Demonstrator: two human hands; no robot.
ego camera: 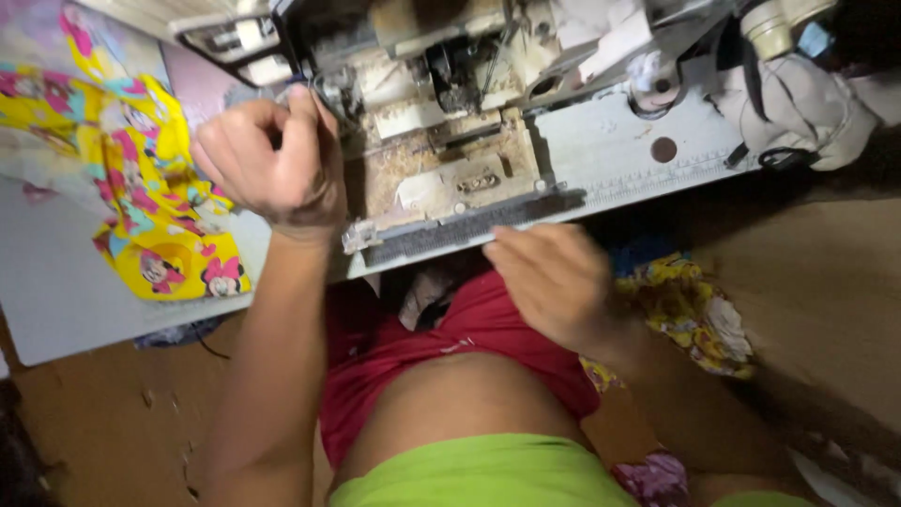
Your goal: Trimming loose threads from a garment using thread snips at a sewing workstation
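The person's left hand (267, 160) is curled almost into a fist up by the left side of the sewing machine (450, 103), thumb and fingertips pinched together on something thin at the machine's edge (too small and blurred to tell what). The right hand (554, 282) lies open and relaxed, palm down, its fingertips touching the front edge of the pale table (638, 150) just below the machine's worn metal bed. A yellow cartoon-print cloth (141, 188) lies bunched on the table, left of the left hand and close beside it. A yellow floral fabric (690, 310) hangs under the table near the right wrist.
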